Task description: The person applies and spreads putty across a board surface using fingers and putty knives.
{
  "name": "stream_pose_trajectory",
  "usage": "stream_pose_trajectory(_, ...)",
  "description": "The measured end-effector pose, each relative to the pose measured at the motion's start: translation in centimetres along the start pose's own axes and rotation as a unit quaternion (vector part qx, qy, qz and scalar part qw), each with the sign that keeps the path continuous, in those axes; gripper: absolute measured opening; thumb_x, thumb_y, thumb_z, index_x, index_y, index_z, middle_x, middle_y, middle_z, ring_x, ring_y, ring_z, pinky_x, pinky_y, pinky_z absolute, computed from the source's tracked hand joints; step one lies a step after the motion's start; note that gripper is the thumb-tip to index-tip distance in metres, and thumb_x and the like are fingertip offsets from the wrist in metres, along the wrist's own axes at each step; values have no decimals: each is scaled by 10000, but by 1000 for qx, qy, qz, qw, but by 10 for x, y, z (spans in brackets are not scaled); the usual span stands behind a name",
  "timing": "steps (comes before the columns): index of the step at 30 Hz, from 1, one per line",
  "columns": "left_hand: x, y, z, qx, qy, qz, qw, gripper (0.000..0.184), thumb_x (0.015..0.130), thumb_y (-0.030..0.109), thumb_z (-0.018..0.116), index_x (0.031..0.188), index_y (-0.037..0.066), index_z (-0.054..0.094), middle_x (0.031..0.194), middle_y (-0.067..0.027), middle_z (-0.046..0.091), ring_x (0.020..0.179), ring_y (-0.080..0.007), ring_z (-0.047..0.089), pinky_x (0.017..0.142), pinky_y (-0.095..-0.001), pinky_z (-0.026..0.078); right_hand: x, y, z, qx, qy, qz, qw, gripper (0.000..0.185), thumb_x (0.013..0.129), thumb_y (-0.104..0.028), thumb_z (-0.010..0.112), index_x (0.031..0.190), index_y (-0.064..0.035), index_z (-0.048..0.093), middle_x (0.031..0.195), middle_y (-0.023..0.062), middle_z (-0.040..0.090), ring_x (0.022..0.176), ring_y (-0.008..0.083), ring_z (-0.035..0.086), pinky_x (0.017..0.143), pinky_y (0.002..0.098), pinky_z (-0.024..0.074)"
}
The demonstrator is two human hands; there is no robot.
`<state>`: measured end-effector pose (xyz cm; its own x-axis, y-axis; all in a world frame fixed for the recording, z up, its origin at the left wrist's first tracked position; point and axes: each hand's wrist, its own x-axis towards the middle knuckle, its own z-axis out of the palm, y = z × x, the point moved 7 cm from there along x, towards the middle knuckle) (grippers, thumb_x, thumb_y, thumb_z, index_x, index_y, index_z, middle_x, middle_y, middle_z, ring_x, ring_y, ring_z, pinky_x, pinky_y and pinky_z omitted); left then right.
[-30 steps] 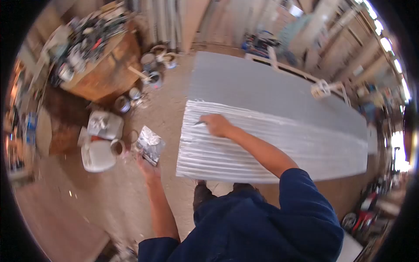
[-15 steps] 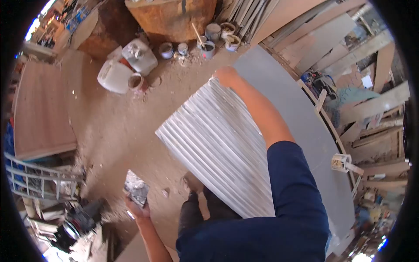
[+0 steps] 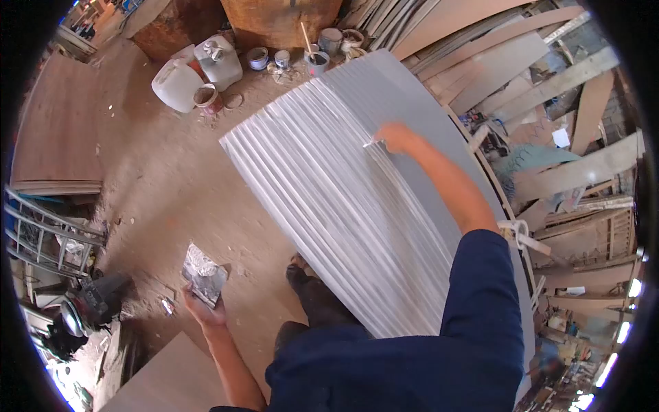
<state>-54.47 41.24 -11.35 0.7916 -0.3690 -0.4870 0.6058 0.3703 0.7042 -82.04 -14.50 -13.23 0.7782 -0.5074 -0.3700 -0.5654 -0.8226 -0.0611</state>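
Your two hands are well apart. Your right hand (image 3: 398,137) is closed around a small tool (image 3: 371,144), mostly hidden by your fingers, over the panel (image 3: 432,103); whether its tip touches, you cannot tell from here. Your left hand (image 3: 206,310) grips the lower edge of a flat plate (image 3: 213,280) carrying a silvery paste (image 3: 199,262), held out over the floor beside the panel. Under and to the left of your right hand, the panel is shiny and ridged; to the right of it, matte grey. Ahead of your left hand stand two plastic jugs (image 3: 173,85) and a reddish pail (image 3: 209,103); beyond your right hand, a grey can (image 3: 317,65) with a stick (image 3: 306,38) in it.
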Motion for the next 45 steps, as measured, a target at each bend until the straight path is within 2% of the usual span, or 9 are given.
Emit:
stream_pose_trajectory(3, -52, -13, -40, -22, -19, 7, 1000, 345, 862, 288, 502, 1107, 62, 589, 1066, -74, 661, 965, -228, 645, 864, -373, 517, -80, 4, 43, -41, 42, -17, 998, 439, 717, 57, 520, 1068, -143, 694, 1035, 150, 668, 998, 357, 609, 849, 440, 483)
stream_pose_trajectory(5, -89, -23, -68, -20, -59, 9, 998, 402, 855, 298, 503, 1153, 35, 568, 1109, -86, 641, 995, -248, 625, 904, -393, 492, -130, 12, 82, -37, 55, -24, 998, 306, 756, -32, 555, 988, -165, 703, 988, 138, 678, 947, 343, 633, 817, 455, 506)
stream_pose_trajectory(7, -134, -36, -89, -8, -84, -2, 996, 399, 863, 293, 494, 1157, 34, 566, 1105, -88, 643, 986, -252, 629, 902, -400, 496, -181, 24, 125, -15, 66, 4, 998, 312, 758, -38, 558, 997, -173, 705, 991, 135, 679, 945, 341, 635, 813, 455, 508)
stream_pose_trajectory(9, -167, -47, -146, 31, -43, 13, 999, 402, 867, 293, 491, 1169, 39, 563, 1099, -84, 645, 981, -253, 631, 895, -396, 498, -248, 32, 169, 10, 66, 35, 997, 319, 759, -44, 560, 1007, -180, 706, 995, 132, 680, 942, 338, 637, 809, 455, 510)
stream_pose_trajectory(11, -214, -73, -198, 47, -74, -2, 996, 407, 869, 298, 488, 1184, 48, 558, 1125, -85, 635, 1008, -249, 619, 903, -394, 492, -326, 32, 197, 44, 66, 42, 996, 407, 702, 22, 545, 1039, -143, 703, 974, 168, 673, 905, 375, 629, 795, 439, 502)
stream_pose_trajectory(23, -452, -184, -253, 5, -128, -54, 990, 400, 896, 281, 470, 1213, 45, 534, 1174, -83, 603, 1052, -244, 592, 921, -385, 478, -636, 63, 361, 41, -1, 77, 996, 450, 716, 14, 551, 1083, -202, 697, 993, 147, 680, 919, 340, 642, 805, 433, 513)
stream_pose_trajectory(31, -655, -277, -325, -26, -166, -72, 983, 466, 888, 330, 486, 1241, 26, 510, 1167, -104, 602, 1061, -258, 590, 937, -398, 475, -827, 68, 441, 72, 46, 52, 995, 439, 733, 53, 505, 1061, -167, 697, 1002, 171, 665, 935, 374, 616, 808, 457, 489)
stream_pose_trajectory(37, -735, -293, -425, 6, -111, -28, 993, 484, 892, 338, 490, 1262, 26, 492, 1199, -106, 586, 1078, -259, 584, 936, -392, 478, -937, 92, 517, 48, 29, 78, 995, 454, 732, 43, 530, 1066, -215, 697, 1002, 156, 666, 941, 349, 630, 809, 449, 506)
stream_pose_trajectory(45, -841, -347, -537, 13, -126, -25, 992, 463, 910, 342, 462, 1268, 50, 494, 1225, -92, 573, 1124, -244, 555, 959, -400, 455, -1107, 98, 592, 46, 45, 92, 994, 478, 726, 66, 505, 1072, -202, 695, 1041, 148, 661, 986, 347, 616, 837, 427, 499)
